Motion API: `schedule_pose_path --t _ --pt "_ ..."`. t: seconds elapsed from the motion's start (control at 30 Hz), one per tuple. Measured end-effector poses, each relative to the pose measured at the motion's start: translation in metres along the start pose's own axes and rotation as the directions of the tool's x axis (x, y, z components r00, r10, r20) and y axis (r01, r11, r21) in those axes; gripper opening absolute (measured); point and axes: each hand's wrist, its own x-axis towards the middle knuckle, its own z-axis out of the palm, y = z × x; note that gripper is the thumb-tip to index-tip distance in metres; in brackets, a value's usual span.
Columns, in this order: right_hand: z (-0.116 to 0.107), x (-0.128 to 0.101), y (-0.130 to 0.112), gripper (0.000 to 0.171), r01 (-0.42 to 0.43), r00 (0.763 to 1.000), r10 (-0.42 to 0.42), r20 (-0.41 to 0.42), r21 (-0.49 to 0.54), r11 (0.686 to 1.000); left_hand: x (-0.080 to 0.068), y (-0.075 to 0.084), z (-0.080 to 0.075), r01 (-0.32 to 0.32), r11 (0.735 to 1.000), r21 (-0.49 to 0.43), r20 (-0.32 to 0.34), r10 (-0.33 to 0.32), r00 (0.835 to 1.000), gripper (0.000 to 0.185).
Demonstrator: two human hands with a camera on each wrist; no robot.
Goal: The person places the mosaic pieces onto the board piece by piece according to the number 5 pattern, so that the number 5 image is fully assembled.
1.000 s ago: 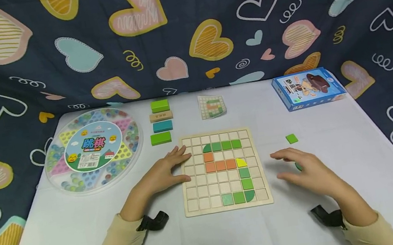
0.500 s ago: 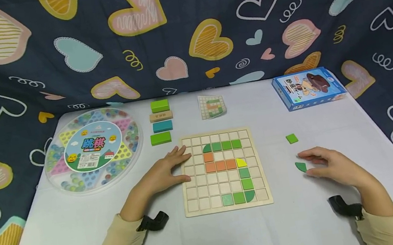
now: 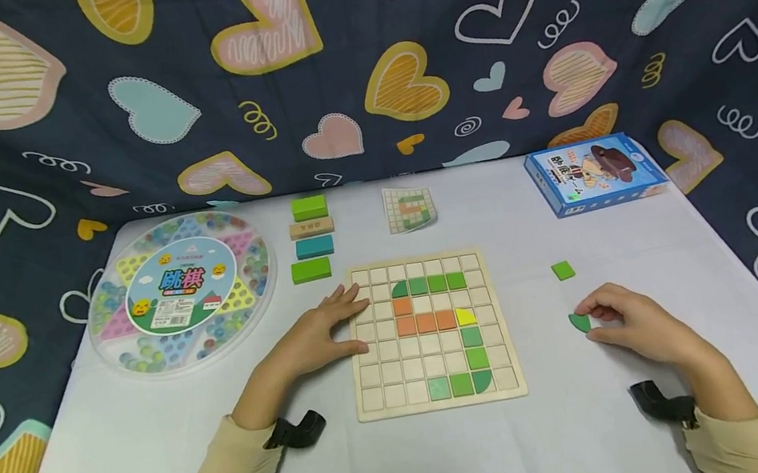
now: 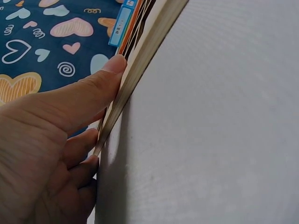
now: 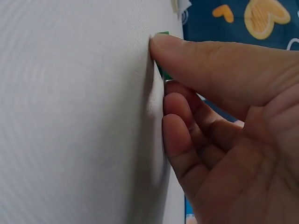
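Observation:
A square wooden grid board (image 3: pixel 388 406) lies in the middle of the table, with green, orange and yellow tiles in some cells. My left hand (image 3: pixel 316 333) rests at its left edge, fingers and thumb spread and fairly straight on the rim; the left wrist view shows the thumb (image 4: pixel 93 91) against the board's side. To the right of the board, my right hand (image 3: pixel 642 322) pinches a dark green quarter-circle tile (image 3: pixel 579 322) between thumb and index finger, down at the tabletop. In the right wrist view the thumb covers most of that tile. A light green square tile (image 3: pixel 562 270) lies just beyond.
Behind the board lies a small pattern card (image 3: pixel 409 208). Several coloured blocks (image 3: pixel 311 270) stand in a column at its left. A round Chinese checkers set (image 3: pixel 184 296) is at the far left, a blue box (image 3: pixel 596 174) at the back right. Heart-patterned cloth (image 3: pixel 354 62) hangs behind.
My right hand has moved right from beside the board to the dark green quarter-circle tile, and its thumb and index finger have closed on it. My left hand has stayed put.

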Motion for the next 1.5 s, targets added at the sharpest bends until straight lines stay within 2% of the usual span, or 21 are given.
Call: schedule_pose_path --t 0.17,0.27,0.4,0.63,0.8,0.97,1.2,1.5 --pt "0.001 0.003 -0.018 0.026 -0.041 0.999 0.039 0.021 0.074 0.996 -0.001 0.000 0.000 -0.001 1.000 -0.004 -0.007 0.001 1.000 0.072" --pt "0.005 0.005 -0.033 0.027 -0.031 0.999 0.030 0.011 0.096 0.995 -0.002 0.000 0.001 -0.003 1.000 -0.002 -0.005 0.003 1.000 0.072" --pt "0.012 0.009 -0.051 0.027 0.024 0.999 -0.022 -0.032 0.076 0.997 -0.001 0.000 0.001 -0.013 1.000 0.010 -0.005 0.013 1.000 0.072" --pt "0.030 0.019 -0.086 0.031 0.151 0.989 -0.149 -0.023 0.124 0.981 -0.001 -0.001 0.001 -0.011 1.000 0.017 -0.010 0.012 1.000 0.072" --pt "0.048 0.027 -0.106 0.029 0.229 0.970 -0.241 0.045 0.184 0.956 -0.002 -0.001 0.001 -0.008 1.000 0.014 -0.007 0.008 1.000 0.071" --pt "0.064 0.036 -0.124 0.029 0.263 0.947 -0.293 0.129 0.207 0.942 -0.001 0.001 0.000 -0.009 1.000 0.011 -0.006 0.010 1.000 0.071" --pt "0.083 0.049 -0.145 0.027 0.280 0.920 -0.303 0.246 0.125 0.952 0.001 0.002 0.000 -0.007 1.000 0.013 -0.002 0.007 1.000 0.071" --pt "0.099 0.063 -0.165 0.022 0.333 0.874 -0.332 0.354 0.062 0.941 0.000 0.000 0.000 -0.008 1.000 0.006 -0.011 0.009 1.000 0.071"
